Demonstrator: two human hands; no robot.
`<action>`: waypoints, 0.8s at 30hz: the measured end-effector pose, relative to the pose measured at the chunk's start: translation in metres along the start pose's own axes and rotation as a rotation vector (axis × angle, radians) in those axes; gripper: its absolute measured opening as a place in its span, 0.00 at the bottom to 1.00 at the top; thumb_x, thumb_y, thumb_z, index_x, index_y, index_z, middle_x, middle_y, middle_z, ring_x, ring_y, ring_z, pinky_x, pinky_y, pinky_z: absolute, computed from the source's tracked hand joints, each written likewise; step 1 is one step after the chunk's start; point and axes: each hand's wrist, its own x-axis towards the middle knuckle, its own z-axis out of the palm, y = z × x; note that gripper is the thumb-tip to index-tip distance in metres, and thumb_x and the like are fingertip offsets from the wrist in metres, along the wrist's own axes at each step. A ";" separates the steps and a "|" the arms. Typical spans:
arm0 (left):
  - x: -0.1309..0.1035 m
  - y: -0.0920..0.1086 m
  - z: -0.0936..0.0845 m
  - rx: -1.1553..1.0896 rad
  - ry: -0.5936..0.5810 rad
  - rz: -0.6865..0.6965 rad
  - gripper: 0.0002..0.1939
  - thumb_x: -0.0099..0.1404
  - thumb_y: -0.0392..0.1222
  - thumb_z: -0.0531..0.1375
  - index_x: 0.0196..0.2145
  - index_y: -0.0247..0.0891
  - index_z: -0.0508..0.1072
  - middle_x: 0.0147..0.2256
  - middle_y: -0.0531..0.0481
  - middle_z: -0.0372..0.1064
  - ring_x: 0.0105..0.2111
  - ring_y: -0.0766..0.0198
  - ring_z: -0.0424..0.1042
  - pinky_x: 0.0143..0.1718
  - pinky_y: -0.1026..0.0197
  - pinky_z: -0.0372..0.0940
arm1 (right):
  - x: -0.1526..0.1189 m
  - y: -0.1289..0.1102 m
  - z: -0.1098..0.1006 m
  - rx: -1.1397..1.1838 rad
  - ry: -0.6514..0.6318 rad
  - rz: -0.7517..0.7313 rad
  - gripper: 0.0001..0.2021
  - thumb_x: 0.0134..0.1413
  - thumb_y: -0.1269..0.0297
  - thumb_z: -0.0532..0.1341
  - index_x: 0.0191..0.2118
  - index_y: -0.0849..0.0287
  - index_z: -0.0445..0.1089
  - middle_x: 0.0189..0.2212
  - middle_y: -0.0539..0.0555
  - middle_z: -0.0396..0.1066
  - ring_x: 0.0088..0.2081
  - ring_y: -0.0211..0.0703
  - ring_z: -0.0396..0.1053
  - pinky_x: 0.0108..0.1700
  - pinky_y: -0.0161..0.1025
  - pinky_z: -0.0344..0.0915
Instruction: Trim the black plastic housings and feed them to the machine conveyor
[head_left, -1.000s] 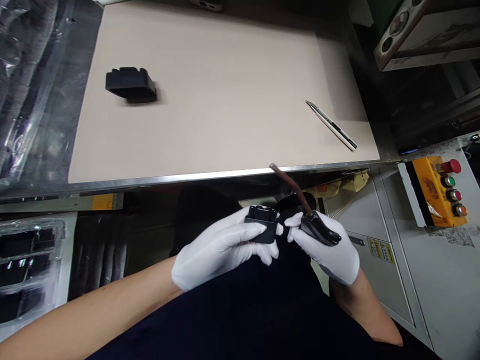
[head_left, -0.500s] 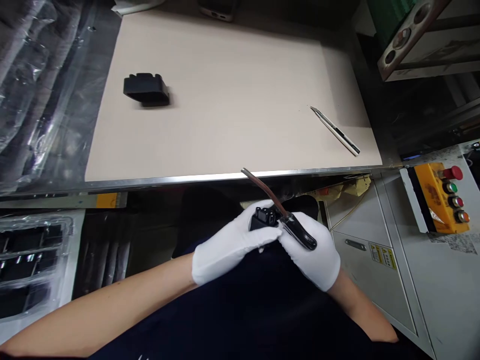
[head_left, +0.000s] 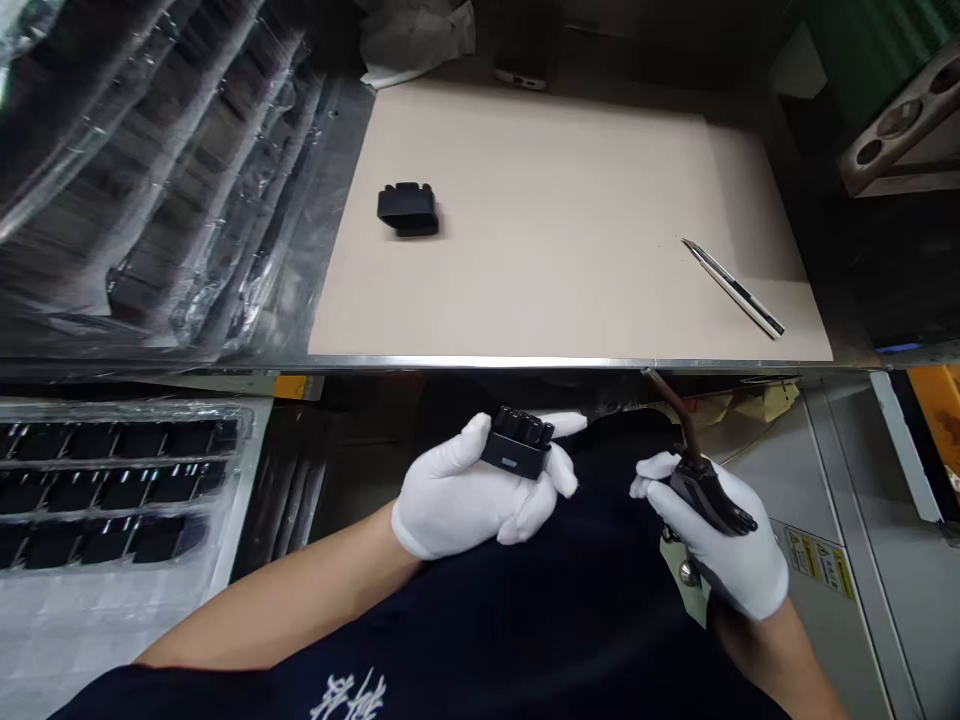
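The left hand [head_left: 472, 495], in a smooth white cloth glove, grasped a matte black block [head_left: 517, 445], boxy with rounded knobs along its top, just below the bench [head_left: 480, 362]. The right hand [head_left: 731, 550], likewise gloved, gripped a black-handled tool [head_left: 709, 497] with a thin, bent brown tube, apart from the block. A second dark block [head_left: 408, 208] and a slim, pointed knife [head_left: 733, 288] lay on the flat tan sheet [head_left: 570, 240]. A clear, glossy plastic tray [head_left: 97, 610] held rows of black pieces.

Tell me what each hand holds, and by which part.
The left hand holds a black block by its ends; the right hand holds a tool with a bent tube by its black handle.
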 end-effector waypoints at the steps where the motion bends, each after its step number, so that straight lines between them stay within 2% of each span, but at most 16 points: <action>1: -0.001 0.001 0.000 -0.002 -0.011 0.014 0.34 0.69 0.60 0.54 0.62 0.30 0.66 0.43 0.34 0.73 0.23 0.65 0.67 0.21 0.62 0.57 | -0.001 0.003 0.000 0.013 -0.005 0.007 0.04 0.59 0.61 0.63 0.38 0.53 0.75 0.32 0.49 0.76 0.37 0.43 0.75 0.42 0.38 0.70; 8: -0.011 0.002 -0.002 -0.064 -0.048 0.038 0.33 0.70 0.60 0.53 0.60 0.31 0.68 0.43 0.34 0.75 0.21 0.65 0.68 0.19 0.63 0.57 | -0.011 0.011 -0.003 0.065 -0.031 0.050 0.07 0.59 0.58 0.65 0.41 0.54 0.75 0.35 0.51 0.76 0.39 0.43 0.75 0.42 0.37 0.71; 15: -0.023 0.002 -0.004 -0.154 -0.105 0.052 0.33 0.70 0.59 0.51 0.60 0.29 0.68 0.42 0.36 0.76 0.18 0.67 0.68 0.14 0.65 0.54 | -0.021 0.018 -0.007 -0.020 -0.114 0.062 0.08 0.60 0.59 0.64 0.43 0.53 0.74 0.39 0.51 0.77 0.38 0.44 0.76 0.42 0.39 0.72; 19: -0.028 0.001 -0.005 -0.162 -0.104 0.024 0.32 0.71 0.59 0.51 0.60 0.30 0.68 0.40 0.38 0.75 0.17 0.69 0.66 0.13 0.66 0.52 | -0.017 -0.006 0.001 -0.126 -0.158 -0.044 0.06 0.61 0.63 0.62 0.43 0.52 0.75 0.38 0.50 0.77 0.37 0.42 0.75 0.41 0.37 0.71; 22: -0.029 -0.005 -0.005 -0.161 -0.059 -0.031 0.32 0.71 0.59 0.51 0.59 0.31 0.68 0.40 0.38 0.75 0.18 0.68 0.66 0.14 0.66 0.50 | -0.009 -0.038 0.011 -0.172 -0.249 -0.215 0.12 0.59 0.68 0.62 0.48 0.51 0.74 0.34 0.48 0.76 0.34 0.38 0.74 0.39 0.35 0.70; 24: -0.030 -0.010 -0.005 -0.184 -0.097 -0.071 0.32 0.71 0.60 0.49 0.61 0.32 0.66 0.41 0.38 0.76 0.18 0.68 0.66 0.14 0.65 0.50 | -0.004 -0.057 0.019 -0.160 -0.327 -0.297 0.14 0.57 0.71 0.62 0.48 0.50 0.74 0.32 0.46 0.75 0.31 0.36 0.72 0.37 0.34 0.69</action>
